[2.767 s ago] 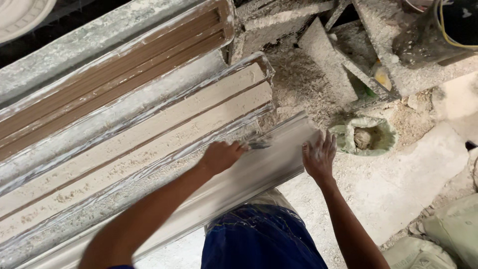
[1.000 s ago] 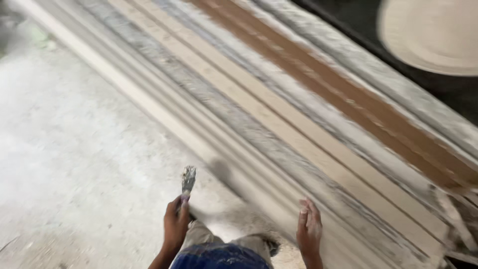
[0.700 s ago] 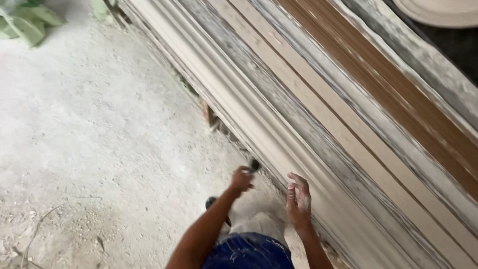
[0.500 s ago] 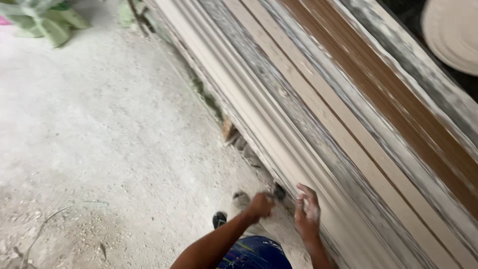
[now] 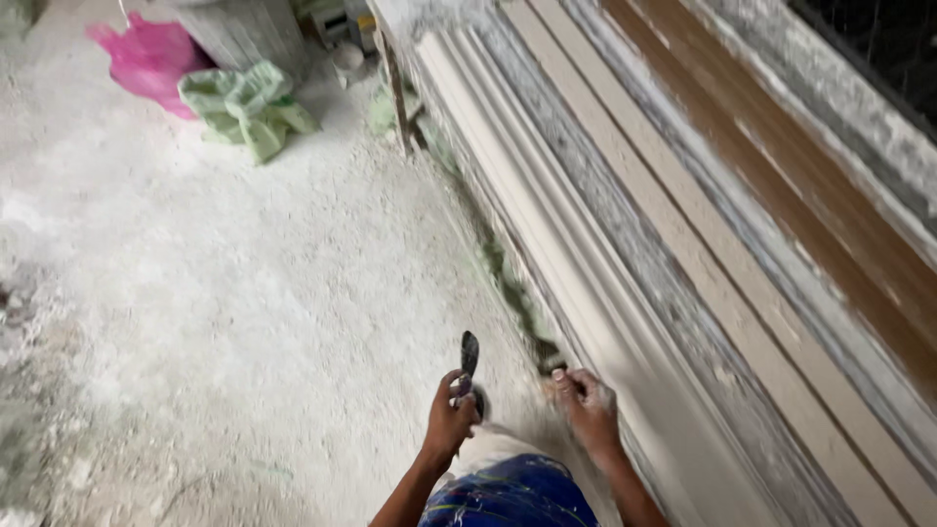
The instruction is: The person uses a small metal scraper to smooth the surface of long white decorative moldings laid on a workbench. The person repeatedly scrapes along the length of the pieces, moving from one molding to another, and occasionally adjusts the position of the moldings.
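A small dark flat-bladed scraper (image 5: 468,359) is held tight in the closed fingers of the left hand (image 5: 449,422), blade pointing up, above the dusty white floor (image 5: 244,293). The right hand (image 5: 587,405) is laid with loosely spread fingers on the edge of the long white moulded plaster strip (image 5: 547,224) on the worktop (image 5: 781,254).

Bare forearms, no sleeves; right hand (image 5: 589,408) dusted with white powder; blue garment with paint-like streaks below.
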